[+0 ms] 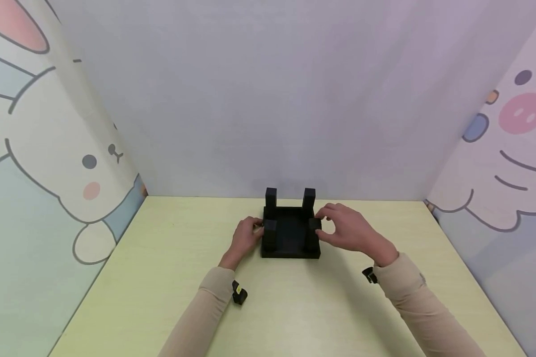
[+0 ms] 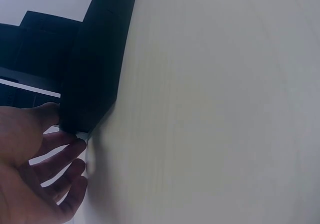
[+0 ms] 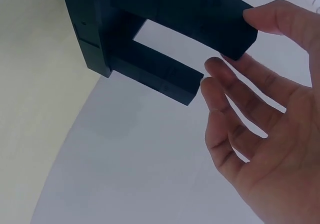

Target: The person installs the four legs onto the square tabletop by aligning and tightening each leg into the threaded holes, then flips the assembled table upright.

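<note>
A black stand [image 1: 290,255] sits on the table, its square, shallow-rimmed base down and several block-like legs pointing up. It resembles a small upturned table. At its left side, my left hand [image 1: 242,240] holds the base's edge; the left wrist view shows thumb and forefinger on the base [image 2: 95,58], the other fingers loosely bent. My right hand [image 1: 352,229] pinches the top of the near right leg [image 1: 312,238]. In the right wrist view, the thumb lies on one face of that leg [image 3: 195,18] and a finger behind it. The other fingers are bent beside it.
The pale yellow table [image 1: 152,287] meets a plain light back wall [image 1: 268,99]. Side panels with a cartoon rabbit [image 1: 71,148] and a cartoon pig [image 1: 509,163] flank it. Small black devices [image 1: 238,293] are worn at both wrists.
</note>
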Available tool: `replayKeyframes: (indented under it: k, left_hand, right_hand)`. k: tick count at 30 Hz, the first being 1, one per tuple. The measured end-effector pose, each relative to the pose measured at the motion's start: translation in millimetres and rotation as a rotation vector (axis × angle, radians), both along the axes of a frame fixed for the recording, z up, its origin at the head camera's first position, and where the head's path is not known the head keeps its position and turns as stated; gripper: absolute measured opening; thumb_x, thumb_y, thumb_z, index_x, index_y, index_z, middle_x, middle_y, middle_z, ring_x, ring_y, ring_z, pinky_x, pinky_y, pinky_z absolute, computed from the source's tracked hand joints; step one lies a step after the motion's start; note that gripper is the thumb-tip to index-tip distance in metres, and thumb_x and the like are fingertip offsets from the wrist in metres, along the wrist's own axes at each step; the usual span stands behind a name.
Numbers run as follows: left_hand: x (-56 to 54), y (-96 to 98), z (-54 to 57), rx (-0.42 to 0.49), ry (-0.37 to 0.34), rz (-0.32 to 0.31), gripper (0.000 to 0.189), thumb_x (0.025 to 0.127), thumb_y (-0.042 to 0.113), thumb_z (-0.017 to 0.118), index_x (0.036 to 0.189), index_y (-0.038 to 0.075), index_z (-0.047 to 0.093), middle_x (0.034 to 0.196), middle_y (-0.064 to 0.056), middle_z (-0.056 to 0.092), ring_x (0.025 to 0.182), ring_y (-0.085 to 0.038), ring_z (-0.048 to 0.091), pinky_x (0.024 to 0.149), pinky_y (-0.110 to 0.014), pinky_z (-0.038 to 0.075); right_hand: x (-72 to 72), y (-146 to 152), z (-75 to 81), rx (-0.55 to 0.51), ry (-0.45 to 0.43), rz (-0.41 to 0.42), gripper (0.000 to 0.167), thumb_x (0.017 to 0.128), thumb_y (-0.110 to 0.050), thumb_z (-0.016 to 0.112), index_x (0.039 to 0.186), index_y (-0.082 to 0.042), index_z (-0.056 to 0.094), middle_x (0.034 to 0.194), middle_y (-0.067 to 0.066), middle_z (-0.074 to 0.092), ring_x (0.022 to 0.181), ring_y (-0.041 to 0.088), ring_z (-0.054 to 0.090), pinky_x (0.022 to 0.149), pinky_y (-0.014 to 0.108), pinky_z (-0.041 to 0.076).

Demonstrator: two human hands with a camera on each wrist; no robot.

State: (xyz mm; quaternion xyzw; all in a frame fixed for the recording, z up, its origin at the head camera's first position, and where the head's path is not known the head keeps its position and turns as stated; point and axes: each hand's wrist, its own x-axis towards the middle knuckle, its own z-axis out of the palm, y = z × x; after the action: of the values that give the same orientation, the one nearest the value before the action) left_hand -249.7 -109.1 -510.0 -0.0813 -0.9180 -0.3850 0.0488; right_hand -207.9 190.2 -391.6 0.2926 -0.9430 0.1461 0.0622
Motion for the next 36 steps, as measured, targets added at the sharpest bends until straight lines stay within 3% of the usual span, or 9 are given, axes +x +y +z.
replayKeyframes:
  k: [5, 9, 14, 17, 22, 30, 33, 36]
  left_hand:
    - [0.0, -0.5, 0.5, -0.009, 0.002, -0.004, 0.026, 0.097, 0.014, 0.067, 0.116, -0.001, 0.075, 0.111, -0.016, 0.076, 0.109, -0.032, 0.069, 0.096, -0.048, 0.055]
    - [-0.2, -1.0, 0.1, -0.011, -0.004, -0.003, 0.026, 0.096, 0.014, 0.067, 0.116, -0.001, 0.075, 0.11, -0.016, 0.076, 0.109, -0.032, 0.069, 0.096, -0.048, 0.055]
    - [0.4, -0.6, -0.1, -0.013, 0.0, -0.003, 0.026, 0.096, 0.014, 0.067, 0.116, -0.001, 0.075, 0.11, -0.016, 0.076, 0.109, -0.033, 0.069, 0.096, -0.048, 0.055]
    - [0.8, -0.1, -0.1, -0.006, -0.005, -0.002, 0.026, 0.097, 0.015, 0.067, 0.117, -0.001, 0.075, 0.111, -0.016, 0.076, 0.111, -0.032, 0.069, 0.097, -0.048, 0.054]
    - [0.7, 0.6, 0.5, -0.002, -0.008, 0.0, 0.026, 0.097, 0.016, 0.067, 0.117, 0.0, 0.075, 0.111, -0.016, 0.076, 0.111, -0.032, 0.069, 0.098, -0.048, 0.054]
    - [1.1, 0.0, 2.1, -0.019, -0.005, 0.01, 0.025, 0.096, 0.015, 0.068, 0.116, 0.0, 0.075, 0.109, -0.016, 0.075, 0.108, -0.032, 0.068, 0.095, -0.048, 0.055]
    - [1.1, 0.3, 1.9, -0.017, -0.004, 0.01, 0.025, 0.097, 0.015, 0.067, 0.116, 0.0, 0.075, 0.109, -0.016, 0.075, 0.108, -0.032, 0.069, 0.096, -0.048, 0.054]
    - [0.8, 0.4, 1.7, -0.019, 0.006, 0.007, 0.025, 0.097, 0.015, 0.067, 0.115, -0.001, 0.075, 0.109, -0.016, 0.076, 0.107, -0.032, 0.069, 0.095, -0.048, 0.055]
  right_hand:
    - [0.4, -0.3, 0.2, 0.014, 0.028, -0.032, 0.031, 0.087, -0.041, 0.077, 0.104, -0.016, 0.07, 0.102, -0.001, 0.07, 0.091, 0.019, 0.065, 0.076, 0.04, 0.055]
    - [2.4, 0.6, 2.0, 0.035, 0.004, -0.026, 0.043, 0.088, -0.043, 0.074, 0.122, -0.017, 0.068, 0.11, 0.0, 0.07, 0.097, 0.022, 0.066, 0.077, 0.041, 0.055]
    - [5.2, 0.5, 3.8, 0.045, -0.029, 0.013, 0.051, 0.087, -0.026, 0.066, 0.138, -0.021, 0.062, 0.122, 0.003, 0.068, 0.103, 0.022, 0.064, 0.078, 0.04, 0.052]
    - [5.5, -0.3, 3.5, 0.038, -0.029, 0.016, 0.047, 0.088, -0.022, 0.064, 0.134, -0.021, 0.065, 0.123, 0.002, 0.068, 0.103, 0.021, 0.064, 0.08, 0.04, 0.052]
    - [4.3, -0.5, 2.5, 0.026, -0.013, 0.002, 0.034, 0.091, -0.03, 0.068, 0.123, -0.018, 0.069, 0.119, 0.003, 0.07, 0.104, 0.023, 0.067, 0.083, 0.044, 0.055]
    - [2.5, 0.2, 1.3, 0.029, 0.061, -0.035, 0.029, 0.089, -0.043, 0.075, 0.101, -0.017, 0.07, 0.101, -0.002, 0.07, 0.09, 0.021, 0.065, 0.075, 0.041, 0.054]
    - [2.7, 0.2, 2.0, 0.044, 0.056, -0.038, 0.036, 0.089, -0.047, 0.074, 0.11, -0.018, 0.07, 0.103, -0.002, 0.07, 0.092, 0.02, 0.064, 0.076, 0.041, 0.054]
    - [3.1, 0.1, 3.9, 0.063, 0.034, -0.016, 0.042, 0.09, -0.039, 0.071, 0.126, -0.02, 0.067, 0.109, -0.002, 0.07, 0.101, 0.023, 0.065, 0.081, 0.044, 0.055]
